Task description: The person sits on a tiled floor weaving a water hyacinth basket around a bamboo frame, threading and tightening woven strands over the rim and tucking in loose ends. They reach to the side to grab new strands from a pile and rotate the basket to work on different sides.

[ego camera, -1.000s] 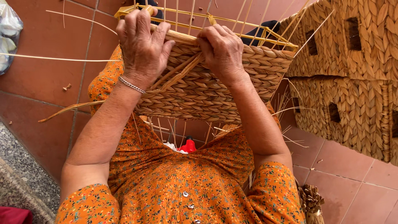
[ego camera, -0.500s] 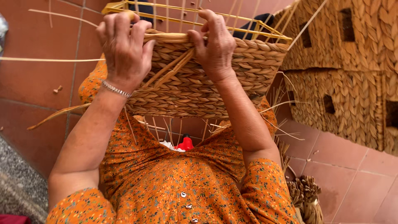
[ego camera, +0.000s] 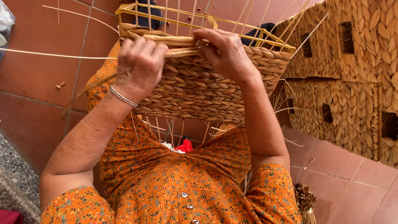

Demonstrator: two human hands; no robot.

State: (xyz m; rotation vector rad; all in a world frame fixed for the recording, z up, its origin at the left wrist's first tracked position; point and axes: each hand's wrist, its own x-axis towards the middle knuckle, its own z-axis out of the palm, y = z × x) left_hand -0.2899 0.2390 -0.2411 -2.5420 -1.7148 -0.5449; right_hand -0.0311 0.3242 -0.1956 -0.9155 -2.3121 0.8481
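While both hands — left hand (ego camera: 140, 66), right hand (ego camera: 226, 54) — work, fingers pinch the half-woven basket's (ego camera: 207, 87) top strand.

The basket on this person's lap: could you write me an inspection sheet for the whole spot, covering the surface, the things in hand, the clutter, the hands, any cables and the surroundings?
Surface: red tiled floor; the work rests on a lap in an orange flowered dress.
Things in hand: half-woven basket on a yellow wire frame, thin upright stakes, a flat weaving strand along the top row.
Clutter: small scraps on the tiles; a red object under the basket, kind unclear.
Hands: left hand, with a bracelet, grips the strand; right hand presses the top edge.
Cables: nothing seen.
Surroundings: stacked finished woven baskets at right.
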